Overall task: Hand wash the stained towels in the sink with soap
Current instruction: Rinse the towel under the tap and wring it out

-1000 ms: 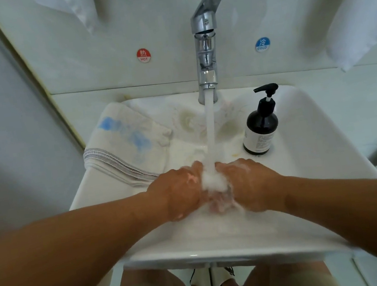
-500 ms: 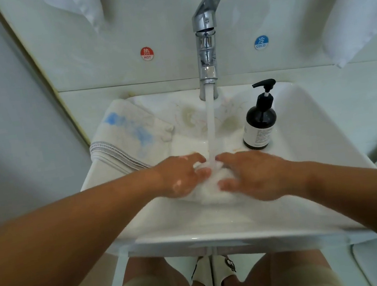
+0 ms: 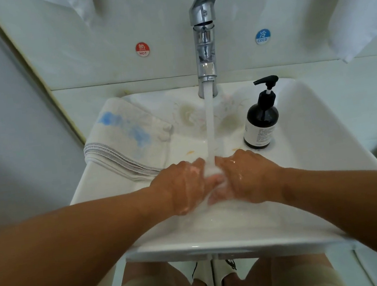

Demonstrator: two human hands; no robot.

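You're holding L hand (image 3: 183,186) & R hand (image 3: 249,178) knuckles-up, touching under water stream (image 3: 210,128); each grip curling inward, contents can't tell.

Illumination is soft, diffuse and fairly dim, with a cool green-grey cast. The left wall (image 3: 0,119) falls into shadow. Small specular highlights sit on the chrome faucet (image 3: 202,16) and on the front rim of the sink (image 3: 196,247). Motion blur smears the left hand (image 3: 183,186) and right hand (image 3: 249,178) where they meet under the water stream (image 3: 211,120). Wide-angle distortion bows the wall edges and enlarges the forearms at the lower corners.
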